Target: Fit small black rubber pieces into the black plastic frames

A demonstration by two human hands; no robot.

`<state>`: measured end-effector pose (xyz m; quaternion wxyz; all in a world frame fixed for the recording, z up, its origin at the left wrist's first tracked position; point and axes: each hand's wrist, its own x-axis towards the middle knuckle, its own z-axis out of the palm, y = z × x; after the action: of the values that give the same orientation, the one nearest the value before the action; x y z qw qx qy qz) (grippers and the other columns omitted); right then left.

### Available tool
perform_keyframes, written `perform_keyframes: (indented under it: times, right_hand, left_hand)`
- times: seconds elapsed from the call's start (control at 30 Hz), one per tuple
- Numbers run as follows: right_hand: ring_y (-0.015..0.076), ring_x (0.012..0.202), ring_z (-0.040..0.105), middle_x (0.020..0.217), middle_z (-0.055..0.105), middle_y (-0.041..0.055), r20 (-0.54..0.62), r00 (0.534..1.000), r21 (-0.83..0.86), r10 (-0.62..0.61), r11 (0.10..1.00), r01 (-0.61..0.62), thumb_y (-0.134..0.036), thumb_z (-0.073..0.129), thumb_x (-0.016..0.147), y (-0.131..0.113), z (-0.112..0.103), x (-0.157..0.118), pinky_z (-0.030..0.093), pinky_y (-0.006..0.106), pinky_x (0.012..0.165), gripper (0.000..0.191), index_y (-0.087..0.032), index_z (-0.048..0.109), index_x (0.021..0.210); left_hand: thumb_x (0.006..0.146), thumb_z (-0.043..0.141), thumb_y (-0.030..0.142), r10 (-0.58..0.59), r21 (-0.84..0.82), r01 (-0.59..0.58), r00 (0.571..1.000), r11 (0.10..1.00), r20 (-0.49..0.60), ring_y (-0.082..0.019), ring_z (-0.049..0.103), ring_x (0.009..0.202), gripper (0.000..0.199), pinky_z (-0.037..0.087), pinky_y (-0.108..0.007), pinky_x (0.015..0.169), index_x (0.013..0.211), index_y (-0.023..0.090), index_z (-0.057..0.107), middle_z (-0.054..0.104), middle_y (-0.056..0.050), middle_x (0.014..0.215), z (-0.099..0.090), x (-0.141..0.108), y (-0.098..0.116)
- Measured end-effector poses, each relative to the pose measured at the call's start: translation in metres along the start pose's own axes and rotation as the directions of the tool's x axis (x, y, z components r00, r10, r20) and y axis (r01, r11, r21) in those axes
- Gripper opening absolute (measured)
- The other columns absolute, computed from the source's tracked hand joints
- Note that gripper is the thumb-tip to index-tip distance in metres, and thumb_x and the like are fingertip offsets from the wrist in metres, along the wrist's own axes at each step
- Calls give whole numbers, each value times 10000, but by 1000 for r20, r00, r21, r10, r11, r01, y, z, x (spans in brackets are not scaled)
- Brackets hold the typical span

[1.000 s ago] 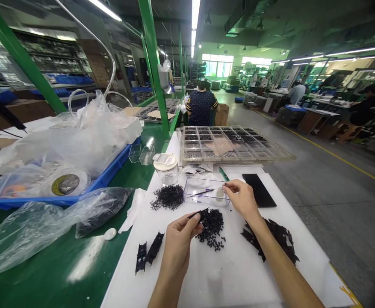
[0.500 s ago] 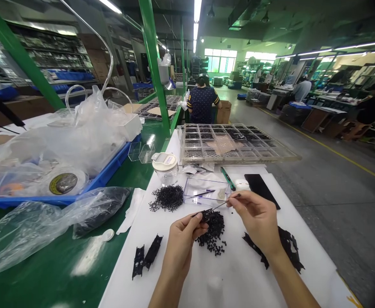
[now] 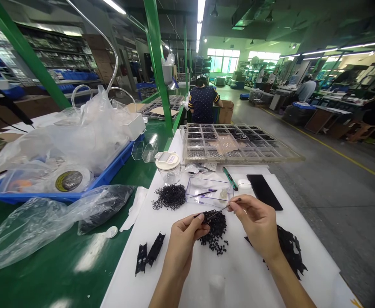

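Pinched in my left hand (image 3: 187, 233) is a small black part (image 3: 206, 216), held above a pile of tiny black pieces (image 3: 217, 233). My right hand (image 3: 256, 218) grips a thin dark rod-like tool (image 3: 219, 211), whose far end reaches the black part. Left of the hands lie two black perforated strips (image 3: 155, 249) on the white surface. More black parts (image 3: 291, 250) are beside my right wrist, partly hidden by it. A heap of thin black pieces (image 3: 170, 196) sits behind my left hand.
Behind the hands are a clear box (image 3: 206, 192), a lidded jar (image 3: 169, 169), a green cutter (image 3: 230, 179), a black slab (image 3: 264, 191) and a compartment tray (image 3: 238, 143). A blue bin (image 3: 110, 173) stands left. A person sits ahead.
The view has shifted slightly, so most things appear a little further right. The tool's tip now meets the black part at a slightly lower slant. Both hands keep their hold.
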<state>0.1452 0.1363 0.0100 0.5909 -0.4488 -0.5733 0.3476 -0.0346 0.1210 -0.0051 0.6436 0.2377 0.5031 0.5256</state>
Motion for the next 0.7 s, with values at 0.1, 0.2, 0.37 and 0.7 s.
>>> perform_keyframes:
  times: [0.1,0.2,0.37,0.7]
  right_hand:
    - [204,783,722,818,754,47,4,1000,0,3,1000,-3,-299,742,908,-2,0,-1,618,328,767,95,-209,756,882]
    - [201,756,727,819,760,49,-108,994,11,-13,1000,14,-316,754,894,-3,-2,3,630,324,743,113,-205,760,878]
    - [221,806,734,856,762,71,-302,950,-138,-82,990,41,-366,764,875,16,-15,26,622,358,800,187,-181,762,901]
    - [240,813,736,884,777,98,-280,958,-220,-56,975,-8,-418,731,874,52,-22,45,598,377,806,264,-157,751,907]
  left_hand:
    - [620,939,453,6,14,-6,1000,1000,3,-153,653,686,352,556,-256,739,709,138,809,719,-71,674,-1,-2,1]
    - [636,926,472,20,37,-20,1000,999,7,-166,661,691,363,565,-279,760,736,139,819,726,-81,685,-3,-4,1]
    - [689,894,490,116,113,-116,993,987,6,-196,684,724,405,580,-325,789,911,154,852,751,-83,736,-7,-6,-2]
    - [821,810,393,448,327,-436,893,838,40,-272,716,887,216,584,-330,734,955,228,849,788,-100,951,-13,-17,-3]
